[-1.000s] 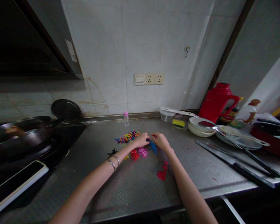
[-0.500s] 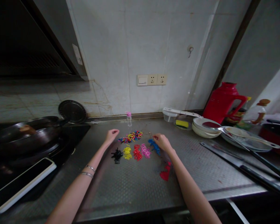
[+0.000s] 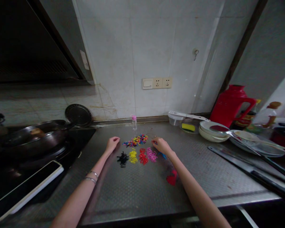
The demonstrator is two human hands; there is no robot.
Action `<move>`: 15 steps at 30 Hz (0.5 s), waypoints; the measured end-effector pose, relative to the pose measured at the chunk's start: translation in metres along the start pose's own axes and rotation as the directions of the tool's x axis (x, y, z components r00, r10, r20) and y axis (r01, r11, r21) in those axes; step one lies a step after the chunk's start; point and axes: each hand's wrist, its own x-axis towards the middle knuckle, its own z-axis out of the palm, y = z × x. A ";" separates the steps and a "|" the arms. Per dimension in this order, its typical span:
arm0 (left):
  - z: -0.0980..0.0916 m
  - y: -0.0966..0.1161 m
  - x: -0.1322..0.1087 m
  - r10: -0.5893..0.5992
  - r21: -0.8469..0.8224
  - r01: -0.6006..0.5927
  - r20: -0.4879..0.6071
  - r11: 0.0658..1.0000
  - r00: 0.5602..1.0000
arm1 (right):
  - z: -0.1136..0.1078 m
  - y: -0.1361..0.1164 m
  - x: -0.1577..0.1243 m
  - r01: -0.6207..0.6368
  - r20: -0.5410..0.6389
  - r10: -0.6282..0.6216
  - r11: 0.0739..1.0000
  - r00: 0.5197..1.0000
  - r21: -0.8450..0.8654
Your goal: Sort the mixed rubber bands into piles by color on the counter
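A pile of mixed-colour small bands (image 3: 136, 140), which look like rubber bands, lies on the metal counter. In front of it are sorted piles: black bands (image 3: 122, 159), yellow bands (image 3: 133, 156), red bands (image 3: 143, 156) and pink bands (image 3: 151, 155). Blue bands (image 3: 162, 155) show partly from under my right hand. My left hand (image 3: 112, 144) rests left of the mixed pile, fingers curled together. At that pile's right side, my right hand (image 3: 161, 145) has its fingertips pinched. What either hand holds, if anything, is too small to make out.
Behind the piles stands a small clear bottle (image 3: 134, 123) with a pink top. A red heart-shaped piece (image 3: 171, 180) lies near my right forearm. Pans (image 3: 35, 136) and a phone-like slab (image 3: 26, 190) are left; bowls (image 3: 212, 134), a knife (image 3: 230, 158) and a red flask (image 3: 230, 106) right.
My right hand has moved left toward the mixed pile and now covers most of the blue bands. My left hand has drawn slightly left. The whole view has shifted a little.
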 end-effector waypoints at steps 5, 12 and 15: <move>0.000 -0.003 -0.001 0.026 0.012 -0.026 -0.012 1.000 1.000 | 0.005 -0.015 0.016 -0.022 0.077 0.027 0.997 0.997 -0.071; 0.001 -0.005 -0.001 0.028 0.029 -0.027 -0.013 0.999 1.000 | 0.022 -0.021 0.034 -0.029 0.107 0.042 0.992 0.993 -0.123; 0.001 -0.006 -0.001 0.021 0.034 -0.021 -0.010 0.999 1.000 | 0.027 -0.021 0.039 -0.025 0.096 0.038 0.991 0.995 -0.135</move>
